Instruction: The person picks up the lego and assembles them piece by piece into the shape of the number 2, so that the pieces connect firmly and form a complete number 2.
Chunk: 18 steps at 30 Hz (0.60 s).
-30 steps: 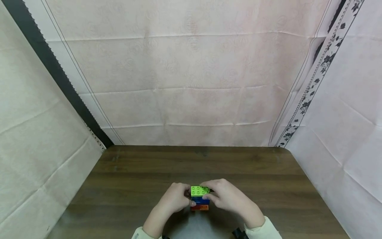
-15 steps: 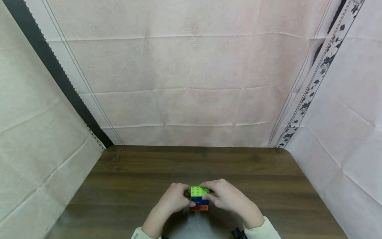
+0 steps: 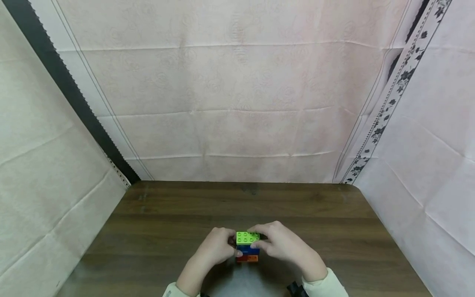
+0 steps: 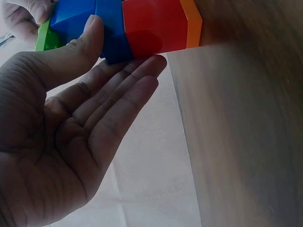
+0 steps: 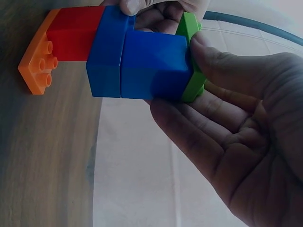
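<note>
A short tower of toy building blocks stands upright near the table's front. Its base is a thin orange block point(image 5: 35, 59), under a red block point(image 4: 154, 28). Above come a wider lower blue block point(image 5: 105, 59) and an upper blue block point(image 5: 156, 61), topped by a flat bright-green studded block point(image 3: 245, 238). My left hand point(image 3: 216, 246) pinches the tower at the blue blocks, thumb in front and fingers behind. From the other side my right hand point(image 3: 280, 244) holds the top, its thumb against the green block and its fingers behind. Some fingertips are hidden.
Brown wooden tabletop point(image 3: 178, 206) spreads around the tower. A pale cloth point(image 3: 237, 103) hangs behind it, with more cloth at both sides. Black straps point(image 3: 297, 289) show by the right sleeve point(image 3: 323, 284).
</note>
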Each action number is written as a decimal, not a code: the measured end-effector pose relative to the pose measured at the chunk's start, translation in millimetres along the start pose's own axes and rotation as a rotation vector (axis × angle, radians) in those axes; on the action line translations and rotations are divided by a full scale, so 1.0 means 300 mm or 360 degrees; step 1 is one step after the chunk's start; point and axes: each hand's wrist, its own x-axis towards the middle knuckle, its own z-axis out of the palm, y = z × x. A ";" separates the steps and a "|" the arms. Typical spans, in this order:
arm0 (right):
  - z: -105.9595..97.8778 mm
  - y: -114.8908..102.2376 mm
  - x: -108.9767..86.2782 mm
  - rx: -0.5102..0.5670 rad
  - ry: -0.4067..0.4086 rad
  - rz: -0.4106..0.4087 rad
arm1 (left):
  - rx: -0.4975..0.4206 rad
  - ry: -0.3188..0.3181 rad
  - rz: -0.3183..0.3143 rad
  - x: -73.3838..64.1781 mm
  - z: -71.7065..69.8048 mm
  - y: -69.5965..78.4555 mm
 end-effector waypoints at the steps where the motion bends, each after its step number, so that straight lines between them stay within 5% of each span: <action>1: 0.000 0.000 0.000 0.0000 0.0002 0.0001 | 0.0005 0.0001 0.0000 -0.001 0.000 0.000; 18: 0.007 -0.002 -0.004 0.0021 0.0034 0.0046 | -0.0005 -0.0001 -0.0025 0.001 -0.002 0.002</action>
